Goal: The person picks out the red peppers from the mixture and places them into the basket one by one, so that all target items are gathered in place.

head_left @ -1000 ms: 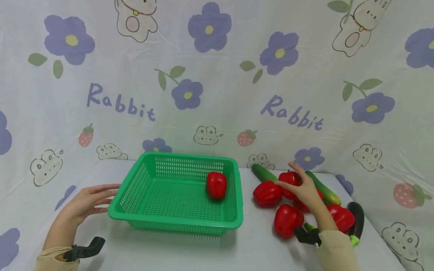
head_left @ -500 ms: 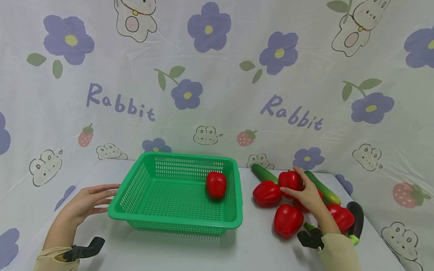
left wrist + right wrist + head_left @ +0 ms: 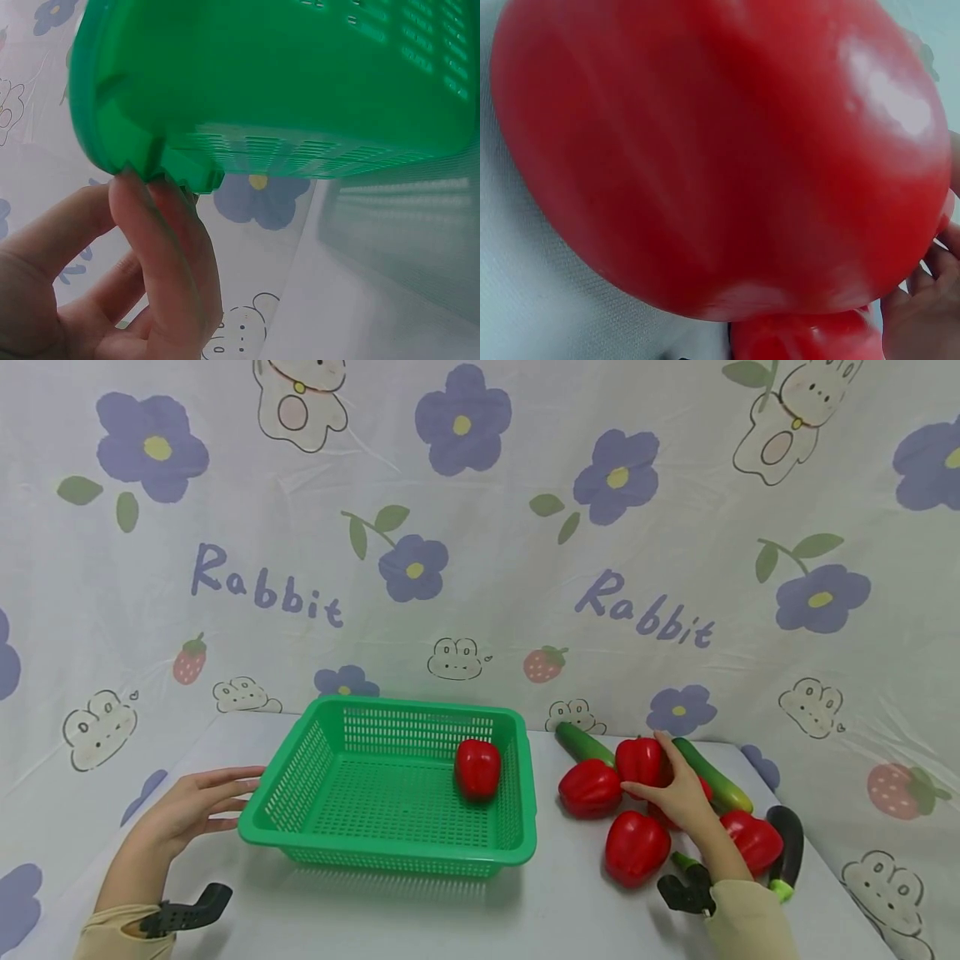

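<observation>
Green basket (image 3: 386, 847) looks like smooth plastic with a bit of sheen. Red peppers (image 3: 637, 850) are super glossy, kinda waxy. Backdrop (image 3: 480, 610)'s creased cloth, sleeves (image 3: 750, 918) are matt fabric, and the white tabletop (image 3: 375, 927) has a fine weave.

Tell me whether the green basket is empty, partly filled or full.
Partly filled: in the head view, the green basket holds one red bell pepper near its right side, and most of its inside is bare.
</observation>
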